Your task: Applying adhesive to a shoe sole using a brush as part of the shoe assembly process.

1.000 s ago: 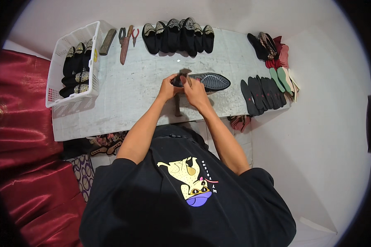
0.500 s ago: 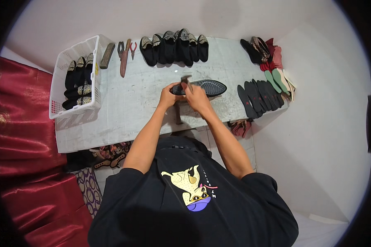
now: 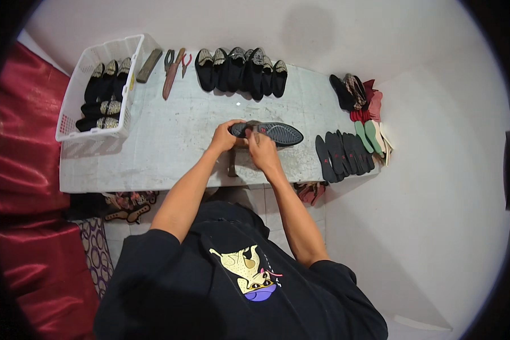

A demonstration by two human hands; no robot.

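A black shoe (image 3: 283, 134) lies sole up over the table, its pointed end toward the right and its ridged sole facing me. My left hand (image 3: 225, 137) is closed on its left, heel end. Over the heel part of the sole, my right hand (image 3: 262, 148) is closed round a hammer (image 3: 253, 124), seen only in part and blurred, its head down at the sole. Below the shoe, a brown post-like stand (image 3: 232, 164) shows between my wrists; how it meets the shoe is hidden.
Black slippers with patterned uppers (image 3: 241, 73) line the table's (image 3: 170, 133) far side. A white basket (image 3: 62, 129) at left holds several more. Pliers (image 3: 186, 62), a knife-like tool (image 3: 173, 76) and a grey block (image 3: 149, 66) lie beside it. Black soles (image 3: 345, 156) and green insoles (image 3: 368, 136) lie right.
My right hand has brought the hammer from above the shoe down to the sole. My left hand keeps its hold on the heel end. The whole view has shifted slightly.
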